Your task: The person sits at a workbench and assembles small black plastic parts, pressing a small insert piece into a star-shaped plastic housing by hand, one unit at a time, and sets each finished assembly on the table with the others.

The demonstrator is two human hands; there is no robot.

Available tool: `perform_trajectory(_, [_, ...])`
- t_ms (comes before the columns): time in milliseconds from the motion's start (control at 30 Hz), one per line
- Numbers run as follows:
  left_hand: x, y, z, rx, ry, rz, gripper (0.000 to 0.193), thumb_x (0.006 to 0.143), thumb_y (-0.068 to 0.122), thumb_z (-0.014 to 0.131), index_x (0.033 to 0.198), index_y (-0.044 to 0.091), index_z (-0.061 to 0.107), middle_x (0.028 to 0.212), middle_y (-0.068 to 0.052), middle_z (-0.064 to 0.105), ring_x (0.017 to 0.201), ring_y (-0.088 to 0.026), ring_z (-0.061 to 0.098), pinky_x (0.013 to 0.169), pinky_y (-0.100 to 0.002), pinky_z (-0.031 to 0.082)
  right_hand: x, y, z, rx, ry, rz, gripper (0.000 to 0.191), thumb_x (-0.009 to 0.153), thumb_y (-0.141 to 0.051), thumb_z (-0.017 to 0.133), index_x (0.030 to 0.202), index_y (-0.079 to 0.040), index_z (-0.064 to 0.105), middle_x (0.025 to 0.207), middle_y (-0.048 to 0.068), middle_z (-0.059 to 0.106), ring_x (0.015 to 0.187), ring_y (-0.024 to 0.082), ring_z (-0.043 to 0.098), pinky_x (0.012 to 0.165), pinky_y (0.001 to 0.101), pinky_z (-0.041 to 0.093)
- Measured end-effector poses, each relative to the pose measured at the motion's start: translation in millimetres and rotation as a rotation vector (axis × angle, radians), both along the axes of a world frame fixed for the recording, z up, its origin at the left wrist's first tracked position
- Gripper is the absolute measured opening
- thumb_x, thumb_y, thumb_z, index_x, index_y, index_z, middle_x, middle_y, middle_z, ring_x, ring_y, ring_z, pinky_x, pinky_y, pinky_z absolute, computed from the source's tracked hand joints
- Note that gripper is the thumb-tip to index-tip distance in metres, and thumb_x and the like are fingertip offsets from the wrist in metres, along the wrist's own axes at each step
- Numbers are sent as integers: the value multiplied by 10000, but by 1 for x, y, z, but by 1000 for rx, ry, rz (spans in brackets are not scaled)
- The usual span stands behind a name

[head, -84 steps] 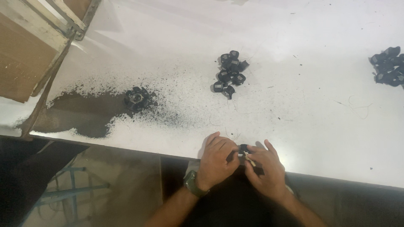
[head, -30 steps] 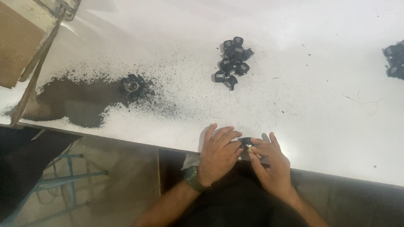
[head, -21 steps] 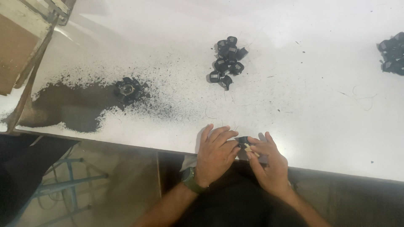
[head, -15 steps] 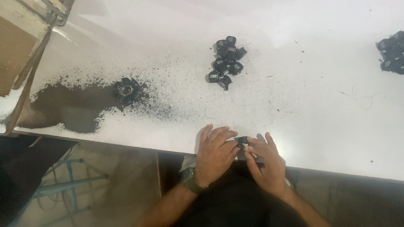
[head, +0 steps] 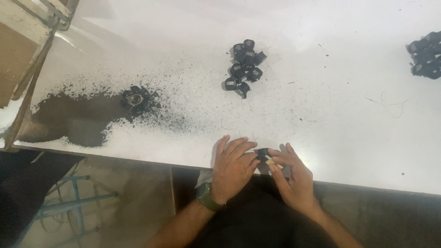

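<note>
At the near edge of the white table (head: 321,115), my left hand (head: 233,167) and my right hand (head: 294,177) meet on one small black ring-shaped part (head: 262,153). Fingertips of both hands pinch it between them just above the table edge. My right hand also presses a small pale piece (head: 271,161) under the part. A green watch (head: 205,196) sits on my left wrist. A pile of several similar black parts (head: 243,68) lies further out on the table, beyond my hands.
A single black round part (head: 135,97) rests in a spread of black powder (head: 78,119) at the left. More black parts (head: 425,55) lie at the right edge. A wooden frame (head: 27,50) stands at the far left. A blue metal stand (head: 69,202) is below the table.
My hands have stayed together on the small black part, with only small finger shifts. The view has drifted slightly.
</note>
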State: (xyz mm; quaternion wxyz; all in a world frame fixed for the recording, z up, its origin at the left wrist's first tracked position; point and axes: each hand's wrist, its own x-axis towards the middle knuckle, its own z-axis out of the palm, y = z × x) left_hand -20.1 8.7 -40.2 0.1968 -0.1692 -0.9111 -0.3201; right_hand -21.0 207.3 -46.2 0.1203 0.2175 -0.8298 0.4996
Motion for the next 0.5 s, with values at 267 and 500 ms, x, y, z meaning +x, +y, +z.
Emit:
perform_trajectory(267, [-1, 0, 1, -24, 10, -4, 129, 879, 210, 781, 980, 135, 754, 1246, -6, 691, 1286, -202, 567, 1196, -538, 298, 0, -7, -1, 75, 167, -26, 232, 885, 18, 713, 1084, -49, 613, 1059, 119, 749, 1151, 281, 727, 1222, 574, 383])
perform_trajectory(500, [-1, 0, -1, 3, 27, -3, 120, 870, 195, 776, 967, 130, 745, 1245, -2, 692, 1290, -212, 570, 1195, -543, 305, 0, -11, 4, 135, 188, -29, 243, 871, 18, 718, 1082, -52, 620, 1126, 143, 727, 1175, 302, 708, 1220, 581, 368])
